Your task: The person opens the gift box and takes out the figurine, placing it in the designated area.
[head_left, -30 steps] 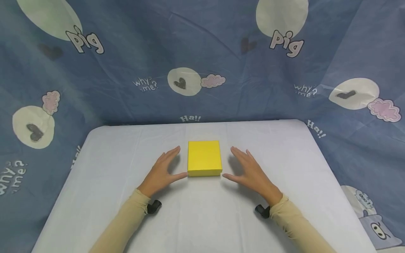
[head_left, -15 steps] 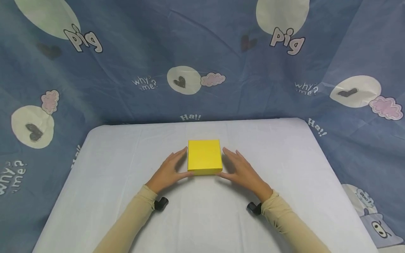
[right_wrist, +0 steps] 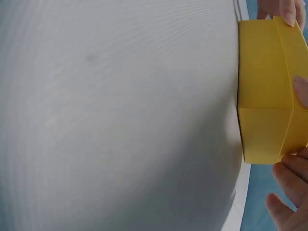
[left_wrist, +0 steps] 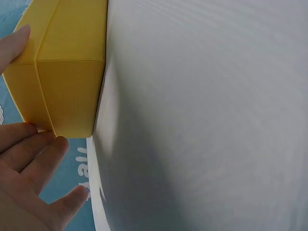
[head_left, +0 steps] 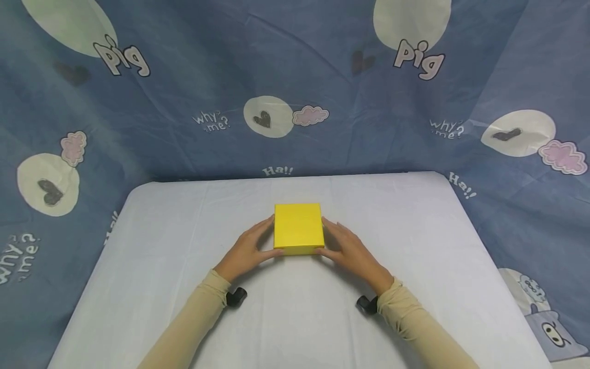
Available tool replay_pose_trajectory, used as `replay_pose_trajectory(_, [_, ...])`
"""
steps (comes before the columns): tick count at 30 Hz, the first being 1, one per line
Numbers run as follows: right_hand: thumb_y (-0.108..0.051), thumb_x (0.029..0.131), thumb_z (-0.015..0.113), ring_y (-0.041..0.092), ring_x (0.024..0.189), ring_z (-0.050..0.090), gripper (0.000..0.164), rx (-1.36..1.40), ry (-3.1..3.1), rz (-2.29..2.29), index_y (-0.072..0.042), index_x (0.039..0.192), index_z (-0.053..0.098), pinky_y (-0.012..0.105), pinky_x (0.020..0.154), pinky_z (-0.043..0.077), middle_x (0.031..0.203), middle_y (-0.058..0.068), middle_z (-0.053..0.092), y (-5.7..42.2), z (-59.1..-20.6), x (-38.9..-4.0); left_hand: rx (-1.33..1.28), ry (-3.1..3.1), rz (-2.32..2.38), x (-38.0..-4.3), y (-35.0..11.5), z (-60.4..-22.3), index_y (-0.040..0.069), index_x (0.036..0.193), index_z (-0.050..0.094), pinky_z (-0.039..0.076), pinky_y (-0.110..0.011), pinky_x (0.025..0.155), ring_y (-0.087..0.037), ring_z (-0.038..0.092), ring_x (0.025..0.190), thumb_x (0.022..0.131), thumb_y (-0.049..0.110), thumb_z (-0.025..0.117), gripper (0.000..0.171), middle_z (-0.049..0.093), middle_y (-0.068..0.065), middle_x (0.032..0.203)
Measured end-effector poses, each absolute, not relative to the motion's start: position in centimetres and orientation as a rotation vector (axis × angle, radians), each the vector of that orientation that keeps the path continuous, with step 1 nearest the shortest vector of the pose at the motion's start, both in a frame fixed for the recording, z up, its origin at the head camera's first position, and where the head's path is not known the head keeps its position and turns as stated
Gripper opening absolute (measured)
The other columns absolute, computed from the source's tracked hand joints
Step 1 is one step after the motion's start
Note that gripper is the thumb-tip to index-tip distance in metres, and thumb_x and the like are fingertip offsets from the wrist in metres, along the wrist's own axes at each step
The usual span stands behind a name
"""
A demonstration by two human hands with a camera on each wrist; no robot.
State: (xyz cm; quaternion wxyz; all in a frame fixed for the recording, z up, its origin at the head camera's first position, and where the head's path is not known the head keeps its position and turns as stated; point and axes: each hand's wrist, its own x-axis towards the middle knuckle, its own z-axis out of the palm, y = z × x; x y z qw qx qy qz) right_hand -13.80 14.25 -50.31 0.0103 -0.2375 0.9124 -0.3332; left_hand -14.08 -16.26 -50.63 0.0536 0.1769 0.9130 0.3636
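Observation:
A square yellow box [head_left: 298, 225] sits on the white-covered table between my two hands. A seam runs around its sides, marking off the lid [left_wrist: 26, 89] from the base [left_wrist: 72, 96]. My left hand [head_left: 246, 251] holds the left side, thumb on the near face and fingers along the side at lid height. Mirroring it, my right hand [head_left: 352, 251] has its thumb on the near face and its fingers at the right side. In the right wrist view, the right fingertips [right_wrist: 284, 168] meet the lid's edge. The inside of the box is hidden.
The white cloth-covered table [head_left: 295, 312] reaches back to a blue printed curtain [head_left: 184, 77], which also hangs along both sides. Each wrist carries a small black camera [head_left: 236, 297] below the beige sleeves [head_left: 184, 323].
Both hands have moved inward from either side, and their thumbs and fingers have closed onto the yellow box. The box has stayed in about the same place.

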Motion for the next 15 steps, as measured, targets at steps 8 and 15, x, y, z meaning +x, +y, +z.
replay_pose_trajectory(8, [-0.032,0.087,0.084,0.033,0.146,0.049,0.089,-0.718,2.798,-1.15,-0.008,0.16,0.039,0.05,0.121,0.043,0.159,0.013,0.048,14.06,-50.1,-13.8,0.557,2.758,1.125,-14.26,-16.39,-50.81,0.019,0.164,0.03,0.032,-0.047,0.128,-0.027,0.036,0.155,0.084,0.056,0.08,0.102,0.036,-0.003,0.168])
replay_pose_trajectory(15, [-0.031,0.086,0.085,0.034,0.145,0.05,0.09,-0.717,2.81,-1.168,-0.009,0.16,0.039,0.052,0.12,0.044,0.159,0.013,0.049,13.96,-49.7,-13.72,0.568,2.756,1.129,-14.38,-16.48,-50.84,0.02,0.164,0.029,0.033,-0.047,0.128,-0.027,0.036,0.155,0.084,0.055,0.081,0.102,0.035,-0.003,0.168])
